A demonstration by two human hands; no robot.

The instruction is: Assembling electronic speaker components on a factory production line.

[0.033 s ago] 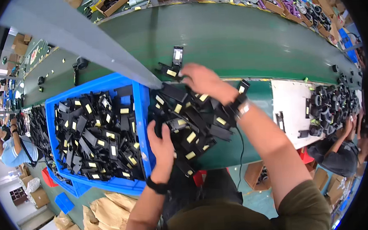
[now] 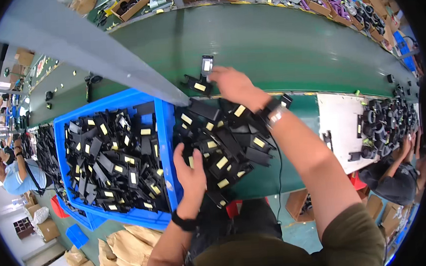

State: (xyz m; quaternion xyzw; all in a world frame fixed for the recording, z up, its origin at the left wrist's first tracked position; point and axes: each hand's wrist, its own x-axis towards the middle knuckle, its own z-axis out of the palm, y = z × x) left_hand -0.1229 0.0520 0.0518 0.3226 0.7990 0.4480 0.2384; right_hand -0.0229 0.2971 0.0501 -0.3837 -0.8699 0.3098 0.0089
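Observation:
My right hand (image 2: 233, 85) reaches over the green conveyor belt. Its blurred fingertips are at the edge of a black plastic housing with a pale label (image 2: 207, 65), and whether they grip it is unclear. A second black housing with a yellow label (image 2: 198, 85) lies against the first, nearer to me. Palm inward, my left hand (image 2: 192, 175) is open, thumb and fingers apart, between the blue bin (image 2: 167, 155) and a heap of black housings (image 2: 219, 163). Many of these carry yellow labels. More such housings fill the bin.
A grey metal post (image 2: 120, 53) slants across the bin's far corner. A thin black cable (image 2: 280, 173) hangs off the table edge. On the right, a white board (image 2: 336, 113) bears dark round parts. Other people work at far left and far right. Cartons line the belt's far side.
My right hand has shifted slightly away from me along the pale-labelled housing. Both housings on the belt stay together. My left hand remains beside the bin.

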